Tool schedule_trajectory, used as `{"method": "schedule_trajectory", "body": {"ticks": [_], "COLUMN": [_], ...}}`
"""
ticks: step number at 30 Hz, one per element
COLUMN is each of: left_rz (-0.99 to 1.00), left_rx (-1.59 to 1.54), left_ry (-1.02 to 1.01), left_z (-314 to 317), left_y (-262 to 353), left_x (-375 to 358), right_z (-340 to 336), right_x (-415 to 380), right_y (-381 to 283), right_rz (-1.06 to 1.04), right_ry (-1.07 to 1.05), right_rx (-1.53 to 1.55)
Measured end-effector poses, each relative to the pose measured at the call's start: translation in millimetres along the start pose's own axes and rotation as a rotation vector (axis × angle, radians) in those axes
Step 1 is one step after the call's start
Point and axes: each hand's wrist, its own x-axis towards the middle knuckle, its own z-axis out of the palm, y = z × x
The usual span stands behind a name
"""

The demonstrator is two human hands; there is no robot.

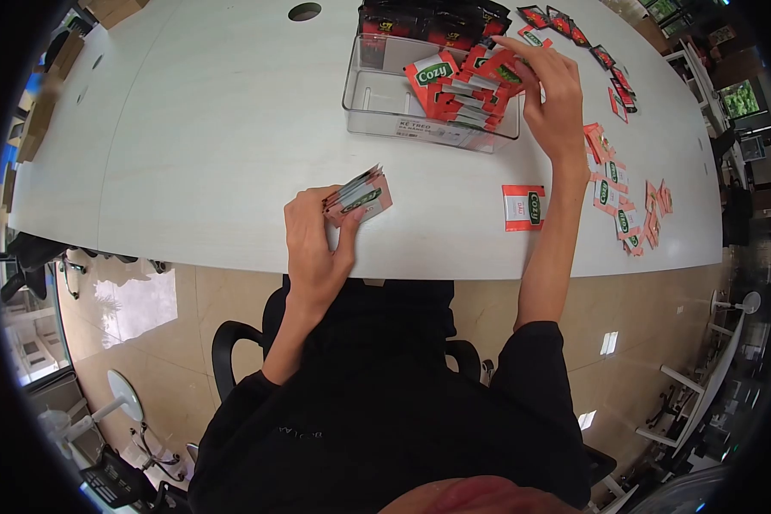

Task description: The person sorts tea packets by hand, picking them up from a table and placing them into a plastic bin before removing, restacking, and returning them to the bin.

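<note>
A small stack of Cozy tea sachets (364, 204) is pinched between the thumb and fingers of my left hand (313, 227), just above the table. My right hand (552, 94) reaches over the right end of a clear plastic box (373, 124). Its thumb and fingers close around a red Cozy sachet (507, 70) at the top of the pile; the fingertips partly hide it. More Cozy sachets (437, 77) lie in rows in the right part of the box. Dark coffee packets (403, 27) stand along the box's back. One Cozy sachet (523, 208) lies flat beside my right forearm.
Loose Cozy sachets (612, 193) are scattered on the right side of the white table (206, 154). Farther back, several dark red packets (621, 81) lie in a line. A round cable hole (304, 11) is at the far side. My chair's armrest (231, 338) sits below the table edge.
</note>
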Motion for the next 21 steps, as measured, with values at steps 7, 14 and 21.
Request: {"method": "schedule_trajectory", "body": {"ticks": [7, 14, 21], "left_rz": [0.019, 0.024, 0.039], "left_rx": [0.001, 0.013, 0.01], "left_ry": [0.012, 0.004, 0.013], "left_z": [1, 0, 0], "left_y": [0, 1, 2], "left_x": [1, 1, 1], "right_z": [0, -8, -8], "right_x": [-3, 2, 3], "right_y": [-3, 1, -18], "right_rz": [0.085, 0.004, 0.291], "right_ry": [-0.075, 0.202, 0.353], "right_rx": [0.002, -0.104, 0.246]}}
